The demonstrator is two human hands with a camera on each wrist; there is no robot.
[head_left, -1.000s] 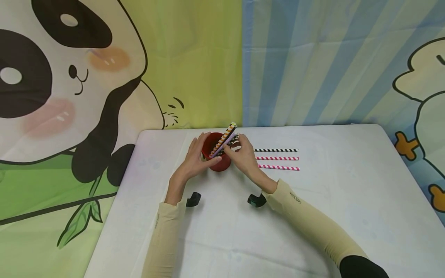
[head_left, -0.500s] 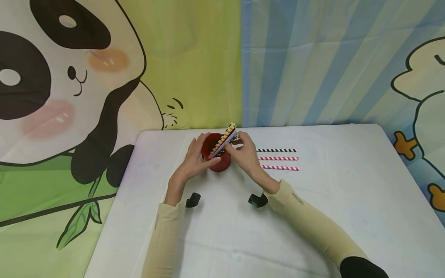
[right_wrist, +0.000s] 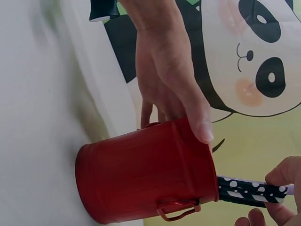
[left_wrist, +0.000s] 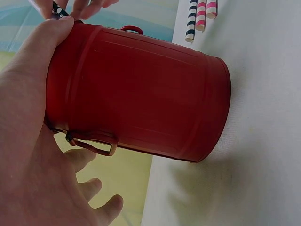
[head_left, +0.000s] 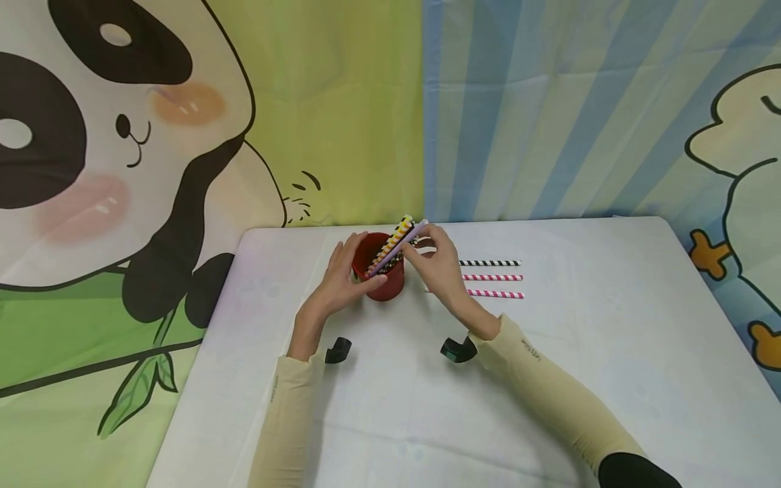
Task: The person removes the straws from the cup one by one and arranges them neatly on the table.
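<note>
Right hand [head_left: 441,268] pinches lilac straw [head_left: 396,248], partly hiding 3 straws [head_left: 497,277] on table [head_left: 586,352].

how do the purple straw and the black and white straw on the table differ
The purple straw is plain; the black and white straw is striped. The purple straw leans in the red container, while the black and white straw lies flat on the table. Both are slim and straight.
</note>
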